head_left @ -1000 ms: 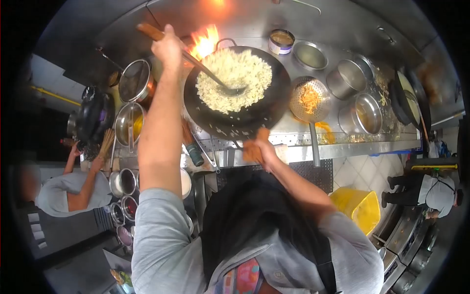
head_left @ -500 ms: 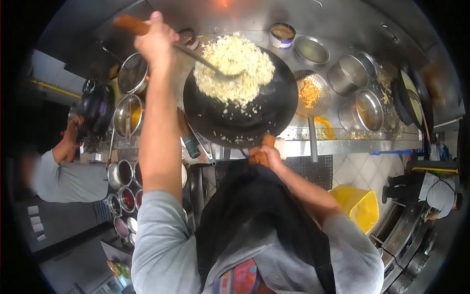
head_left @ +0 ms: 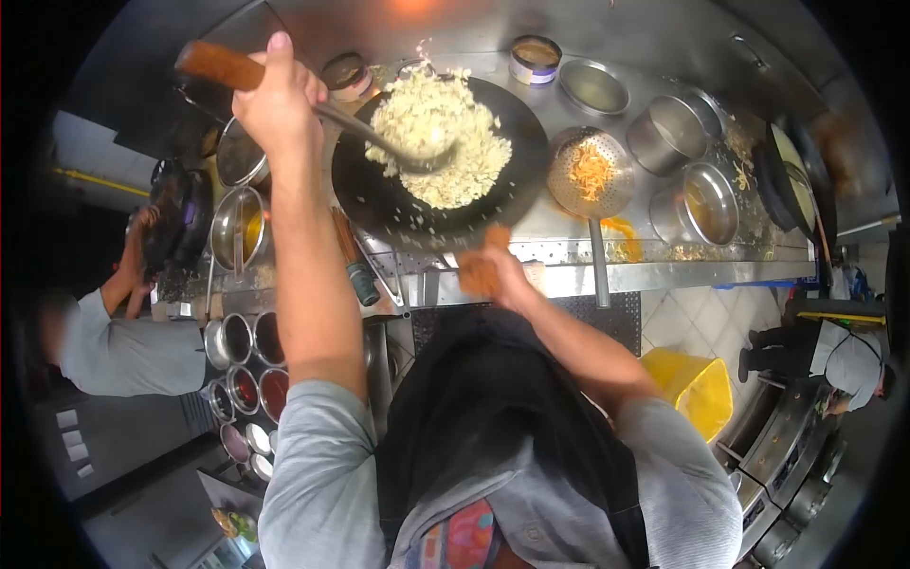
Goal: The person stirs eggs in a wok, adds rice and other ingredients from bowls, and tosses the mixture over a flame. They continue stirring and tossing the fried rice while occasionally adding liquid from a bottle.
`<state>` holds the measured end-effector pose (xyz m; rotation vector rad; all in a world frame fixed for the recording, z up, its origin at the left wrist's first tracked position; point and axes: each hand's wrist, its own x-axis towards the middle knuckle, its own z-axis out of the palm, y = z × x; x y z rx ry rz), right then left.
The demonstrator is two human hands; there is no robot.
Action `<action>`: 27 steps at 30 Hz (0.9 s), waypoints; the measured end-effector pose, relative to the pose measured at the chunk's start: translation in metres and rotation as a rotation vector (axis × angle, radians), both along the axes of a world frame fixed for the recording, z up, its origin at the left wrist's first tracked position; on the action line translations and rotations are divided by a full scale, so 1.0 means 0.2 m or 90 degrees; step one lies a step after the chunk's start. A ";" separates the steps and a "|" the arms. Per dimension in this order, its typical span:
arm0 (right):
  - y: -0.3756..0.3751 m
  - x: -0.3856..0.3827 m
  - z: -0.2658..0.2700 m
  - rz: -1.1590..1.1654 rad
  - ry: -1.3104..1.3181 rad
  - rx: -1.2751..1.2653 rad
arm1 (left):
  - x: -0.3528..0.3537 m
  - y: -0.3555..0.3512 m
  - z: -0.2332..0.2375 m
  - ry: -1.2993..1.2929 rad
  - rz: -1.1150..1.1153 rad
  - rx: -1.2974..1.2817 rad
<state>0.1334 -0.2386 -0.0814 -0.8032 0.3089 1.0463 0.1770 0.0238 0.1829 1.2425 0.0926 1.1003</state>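
Observation:
My left hand point(head_left: 284, 106) is closed round the wooden grip of a long-handled ladle point(head_left: 365, 137). The ladle's bowl is down in a heap of pale fried rice point(head_left: 441, 142), or a similar finely chopped food. That heap lies in a large black wok point(head_left: 512, 194), tilted over the stove, with loose bits flying near its front rim. At the wok's near side, my right hand point(head_left: 502, 277) grips the wok handle, with a brown cloth-like wrap point(head_left: 479, 272) in the fingers. The handle itself is mostly hidden.
Right of the wok sit a strainer point(head_left: 559, 194) with orange shreds and several metal pots point(head_left: 667, 137). An open can point(head_left: 536, 59) stands behind. Left are pots of liquid point(head_left: 237, 228) and seasoning tins point(head_left: 232, 341). Two other people work at the sides; a yellow bin point(head_left: 687, 389) is on the floor.
The wok has shifted left and back and tipped, its front edge now blurred. The food has moved with it, bits in the air. My left hand and the ladle have moved a little left.

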 end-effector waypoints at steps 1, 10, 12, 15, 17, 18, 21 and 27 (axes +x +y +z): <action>0.13 0.12 -0.10 -0.019 -0.023 -0.093 | 0.03 -0.05 -0.06 0.065 0.105 0.046; -0.15 -0.09 -0.20 -0.016 -0.034 -0.004 | 0.22 0.23 0.01 0.017 0.044 -0.040; -0.11 -0.08 -0.10 -0.044 -0.057 -0.024 | 0.14 0.13 0.19 -0.001 -0.001 -0.024; 0.13 0.21 -0.10 0.052 -0.037 -0.047 | 0.10 -0.07 0.18 -0.008 0.000 0.065; 0.26 0.35 -0.20 0.097 -0.075 -0.026 | 0.13 -0.18 0.00 0.032 0.114 0.149; 0.33 0.36 -0.18 0.058 -0.069 -0.072 | 0.17 -0.21 -0.17 0.068 0.125 0.144; 0.38 0.39 -0.20 0.030 -0.081 -0.134 | 0.32 0.00 -0.57 0.135 0.099 0.105; 0.13 0.23 -0.15 -0.017 -0.155 -0.210 | 0.31 0.10 -0.57 0.129 0.156 0.169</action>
